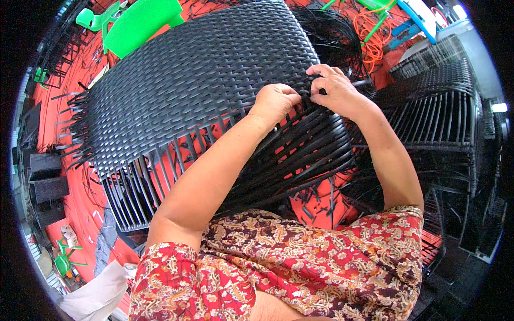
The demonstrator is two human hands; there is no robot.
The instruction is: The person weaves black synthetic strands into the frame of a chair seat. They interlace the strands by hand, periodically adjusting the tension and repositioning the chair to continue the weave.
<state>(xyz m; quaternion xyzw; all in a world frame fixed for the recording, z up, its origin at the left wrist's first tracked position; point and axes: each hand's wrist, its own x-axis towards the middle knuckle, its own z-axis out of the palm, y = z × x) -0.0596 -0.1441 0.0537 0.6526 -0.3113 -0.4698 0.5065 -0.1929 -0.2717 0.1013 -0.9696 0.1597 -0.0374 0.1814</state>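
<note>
Before me lies a broad piece of black woven synthetic rattan furniture (200, 68), its upper part tightly woven and its lower part showing bare parallel strands (128, 196). Along the border of the weave, near the right edge, my left hand (277, 100) pinches a black plastic strand between thumb and fingers. Just to its right, my right hand (333, 88) grips the strand at the frame's edge, its index finger raised over the weave. A bundle of loose black strands (289, 148) fans out below both hands. The exact strand ends are hidden by my fingers.
Cut strand ends (76, 128) stick out on the left. Green plastic chairs (140, 28) stand at the back, beside a red floor covering (60, 116). Orange cord (373, 36) lies back right. Another black strand-wound frame (433, 116) stands close on the right. Offcuts litter the floor.
</note>
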